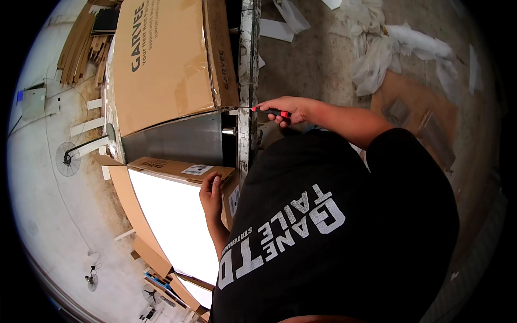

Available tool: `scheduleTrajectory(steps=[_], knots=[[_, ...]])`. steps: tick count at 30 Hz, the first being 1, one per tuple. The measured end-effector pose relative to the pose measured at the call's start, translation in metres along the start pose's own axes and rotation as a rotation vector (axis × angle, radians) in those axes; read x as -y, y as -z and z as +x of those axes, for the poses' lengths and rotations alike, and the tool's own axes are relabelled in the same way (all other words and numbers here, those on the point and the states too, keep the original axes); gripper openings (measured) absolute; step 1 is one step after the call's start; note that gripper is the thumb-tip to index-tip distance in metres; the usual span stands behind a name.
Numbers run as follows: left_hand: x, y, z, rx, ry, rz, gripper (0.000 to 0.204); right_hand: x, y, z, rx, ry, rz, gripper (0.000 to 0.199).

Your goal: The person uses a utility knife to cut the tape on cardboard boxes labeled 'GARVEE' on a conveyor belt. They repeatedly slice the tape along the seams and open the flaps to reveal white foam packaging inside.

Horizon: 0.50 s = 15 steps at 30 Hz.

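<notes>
My right hand [285, 110] grips a red-and-black handled tool [273, 112]. Its thin tip points at the lower corner of a large closed cardboard box [167, 64]. Whether the tip is a blade or a shaft is too small to tell. My left hand [211, 192] rests by the edge of a second carton [223, 175], fingers loosely bent and slightly apart, close to a white label [197, 169]. That carton stands open, with a bright white panel [167, 215] filling its top. Between the two boxes a grey metal surface [172, 141] shows.
A worn rail [247, 59] with a metal roller [229, 131] runs between me and the boxes. Crumpled clear plastic film [377, 54] and flat cardboard [398, 91] lie on the floor at right. A stand fan [68, 159] and stacked cardboard strips [81, 48] are at left.
</notes>
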<state>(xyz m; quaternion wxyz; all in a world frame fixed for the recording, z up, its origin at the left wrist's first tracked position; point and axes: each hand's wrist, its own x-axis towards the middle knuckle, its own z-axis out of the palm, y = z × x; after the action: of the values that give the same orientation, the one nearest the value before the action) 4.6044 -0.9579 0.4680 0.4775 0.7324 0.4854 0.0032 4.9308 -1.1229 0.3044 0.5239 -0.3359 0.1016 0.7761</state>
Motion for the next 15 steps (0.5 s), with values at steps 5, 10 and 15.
scheduleTrajectory(steps=[5, 10, 15], knots=[[0.001, -0.001, 0.002, -0.03, -0.006, 0.012, 0.028, 0.006, -0.01, 0.01, -0.012, -0.038, 0.027, 0.018], [0.0, 0.001, 0.003, -0.059, 0.027, -0.017, 0.027, 0.009, -0.018, 0.009, 0.088, -0.059, 0.117, 0.019], [0.007, 0.005, -0.003, -0.094, 0.007, -0.127, 0.025, 0.019, -0.033, -0.004, 0.13, -0.07, 0.087, 0.031]])
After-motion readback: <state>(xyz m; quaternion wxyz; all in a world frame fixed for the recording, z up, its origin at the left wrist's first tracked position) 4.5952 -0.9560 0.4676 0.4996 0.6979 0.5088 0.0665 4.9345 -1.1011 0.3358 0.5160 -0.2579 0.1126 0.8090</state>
